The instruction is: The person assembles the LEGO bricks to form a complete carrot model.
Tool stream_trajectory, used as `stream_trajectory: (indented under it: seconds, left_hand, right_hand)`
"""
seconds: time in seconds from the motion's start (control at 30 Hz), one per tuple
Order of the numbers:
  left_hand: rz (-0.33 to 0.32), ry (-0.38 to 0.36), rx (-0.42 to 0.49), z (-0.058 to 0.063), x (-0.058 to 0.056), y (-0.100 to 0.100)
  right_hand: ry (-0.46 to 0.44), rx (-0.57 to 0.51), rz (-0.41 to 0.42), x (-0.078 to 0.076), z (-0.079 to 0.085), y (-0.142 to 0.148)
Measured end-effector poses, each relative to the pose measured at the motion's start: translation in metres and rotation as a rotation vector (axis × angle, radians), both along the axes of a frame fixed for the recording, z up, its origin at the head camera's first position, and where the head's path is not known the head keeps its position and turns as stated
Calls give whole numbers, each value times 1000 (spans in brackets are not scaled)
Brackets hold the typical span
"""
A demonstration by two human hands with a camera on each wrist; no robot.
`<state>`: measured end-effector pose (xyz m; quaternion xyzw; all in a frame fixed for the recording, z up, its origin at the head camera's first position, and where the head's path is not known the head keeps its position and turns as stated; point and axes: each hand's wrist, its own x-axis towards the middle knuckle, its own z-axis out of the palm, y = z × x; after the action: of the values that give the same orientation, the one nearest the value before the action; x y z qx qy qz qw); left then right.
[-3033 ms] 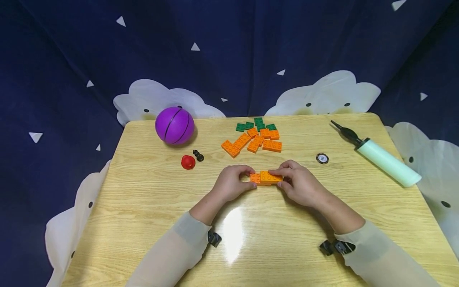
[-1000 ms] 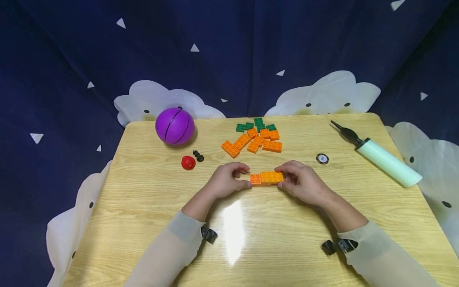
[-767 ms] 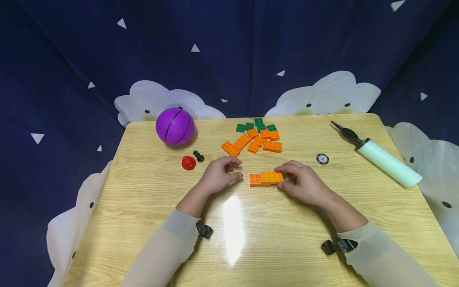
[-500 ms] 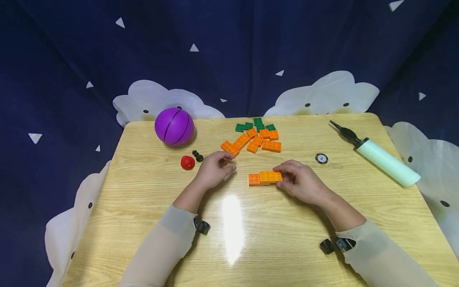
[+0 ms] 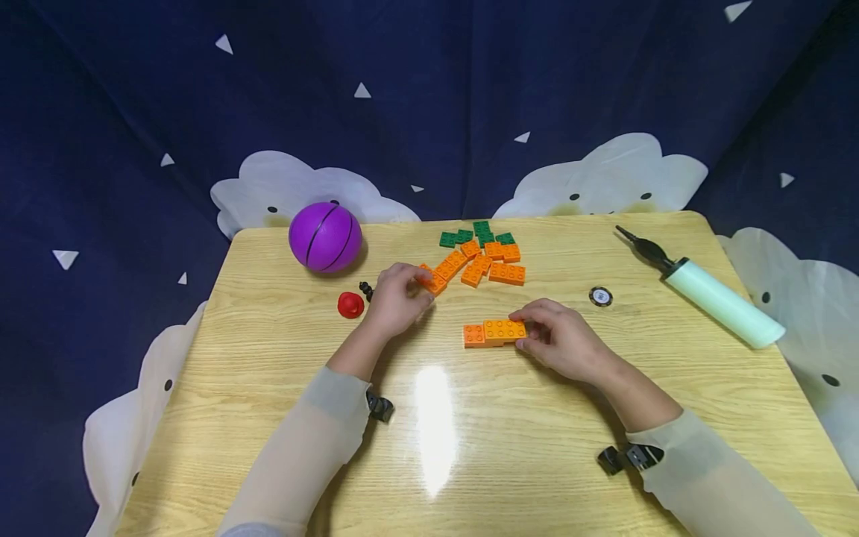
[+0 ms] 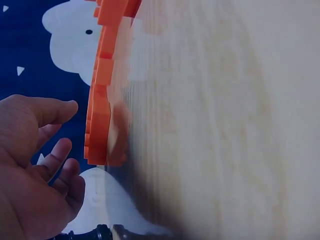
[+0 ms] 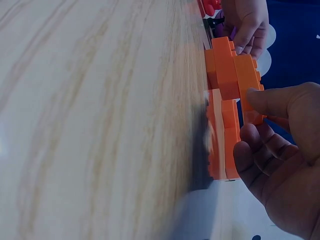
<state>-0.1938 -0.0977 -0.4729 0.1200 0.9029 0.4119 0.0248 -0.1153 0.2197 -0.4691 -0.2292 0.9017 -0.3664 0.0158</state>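
Observation:
My right hand (image 5: 564,343) pinches the right end of a stepped stack of orange toy building bricks (image 5: 493,333), thumb on the near side and fingers on the far side. The right wrist view shows the thumb on the upper brick (image 7: 245,80) of this stack. My left hand (image 5: 396,300) is beside the leftmost orange brick (image 5: 437,284) of a loose group, its fingers overlapping that brick in the head view. In the left wrist view, thumb and fingers stay apart, with a gap to the orange bricks (image 6: 100,125).
Behind the hands lie several orange bricks (image 5: 507,274) and several green bricks (image 5: 482,228). A purple ball (image 5: 325,237), small red hat (image 5: 350,304) and black chess piece (image 5: 365,289) are at left. At right lie a poker chip (image 5: 600,296) and a hand pump (image 5: 725,302).
My left hand has let go of the orange stack and moved left and away from me to the leftmost loose brick. My right hand has stayed at the stack's right end.

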Motion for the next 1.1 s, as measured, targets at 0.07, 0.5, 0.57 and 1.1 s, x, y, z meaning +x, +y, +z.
stream_trajectory:
  seconds: [0.07,0.5,0.57,1.1]
  left_hand:
    - [17,-13,-18,0,-4,1]
    - [73,-91,-119,-8,-21,2]
    - [75,-92,-132,-9,-22,2]
    - [60,-80,-168,-13,-23,2]
  right_hand:
    - [-2,2,1,0,1,0]
    - [-10,7,1,0,3,-3]
    - [-7,7,3,0,3,-3]
    - [-17,5,-2,1,3,-3]
